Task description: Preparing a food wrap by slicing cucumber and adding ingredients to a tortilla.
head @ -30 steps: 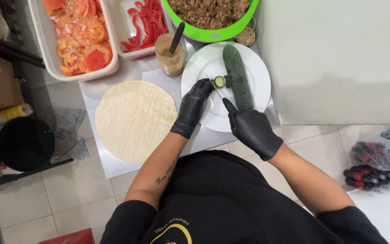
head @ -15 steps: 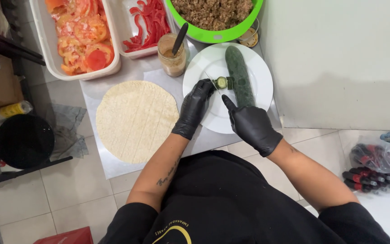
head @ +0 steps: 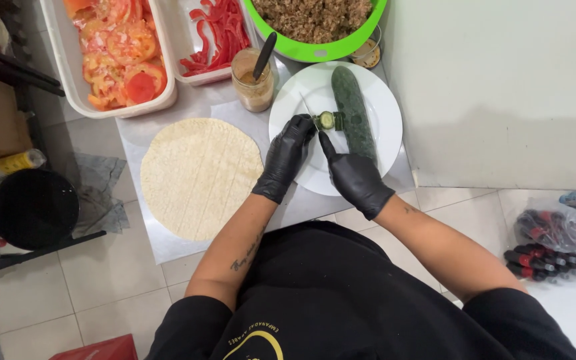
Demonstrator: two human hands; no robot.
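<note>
- Black-gloved left hand (head: 286, 157) is pinching a short cucumber piece (head: 328, 121) at its fingertips, steadying it on the white plate (head: 381, 100).
- Black-gloved right hand (head: 353, 177) is lying closed just right of and nearer than that piece, index finger stretched out along a thin knife blade (head: 309, 110); the handle is hidden inside the glove, so the grip itself cannot be told beyond the fist being closed around it.
- Blade tip is pointing far-left past the cucumber piece, close to the left fingertips.
- Cucumber piece is sitting between the two index fingertips, cut face turned upward, touching or just beside the whole cucumber (head: 353, 110) lying lengthwise on the right half of the plate.
- Plate is resting near the right edge of the counter, its near rim overlapping a white paper sheet (head: 168, 247); bare plate is showing far and right of the cucumber.
- Open room: a flat tortilla (head: 200, 177) is occupying the sheet left of the left hand, well apart from the plate.
- Far boundary is crowded: a glass jar with a dark spoon (head: 254, 77) is standing just beside the plate's far-left rim, a green bowl of brown filling (head: 315, 27) is sitting behind the plate, and tubs of red pepper strips (head: 211, 37) and sliced tomato (head: 118, 50) are lying further left.
- A pale wall (head: 501, 87) is closing off the right side.
</note>
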